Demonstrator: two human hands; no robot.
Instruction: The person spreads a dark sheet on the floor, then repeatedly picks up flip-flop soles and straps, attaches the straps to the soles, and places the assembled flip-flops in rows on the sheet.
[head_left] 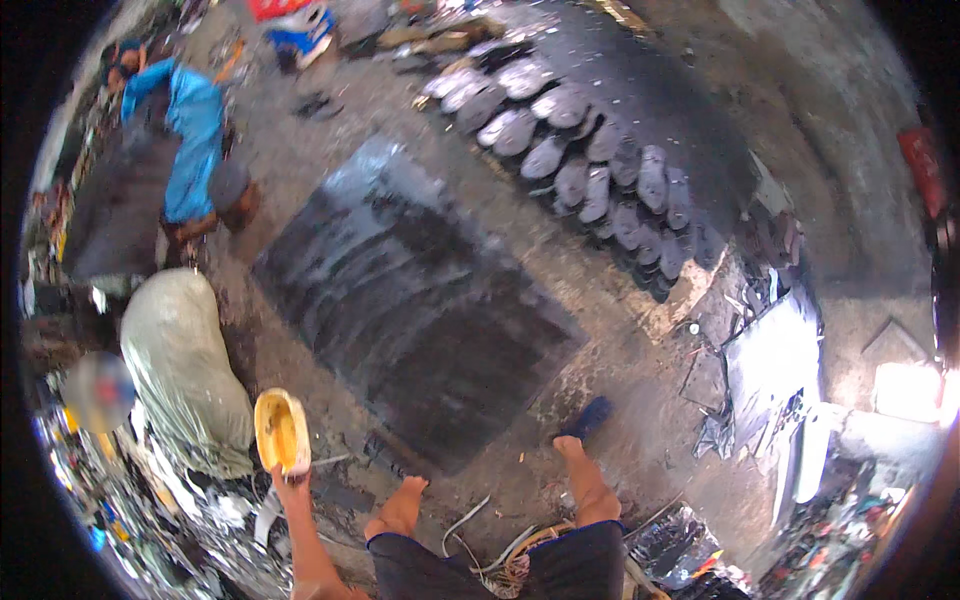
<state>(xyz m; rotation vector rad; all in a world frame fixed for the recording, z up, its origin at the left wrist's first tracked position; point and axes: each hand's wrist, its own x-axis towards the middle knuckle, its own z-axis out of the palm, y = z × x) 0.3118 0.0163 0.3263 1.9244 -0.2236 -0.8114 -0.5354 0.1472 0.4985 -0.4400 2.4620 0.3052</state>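
Observation:
My left hand (pixel 288 474) is closed on the near end of a yellow oval plastic tub (pixel 283 428) with a pale rim. The tub is held out to the left, and its hollow side shows with some brownish residue inside. To the right of it, a large black sheet (pixel 430 330) lies on the ground in front of my feet. Its surface has curved streaks and shiny, wet-looking patches, the brightest at the far corner. My right hand is outside the picture.
A bulging pale green sack (pixel 185 350) stands left of the tub. Beyond the sheet, rows of grey sole-shaped pieces (pixel 570 180) lie along a dark surface. Blue cloth (pixel 195 140) lies at the far left. A dark blue slipper (pixel 594 417) is on my right foot. Scraps cover both near sides.

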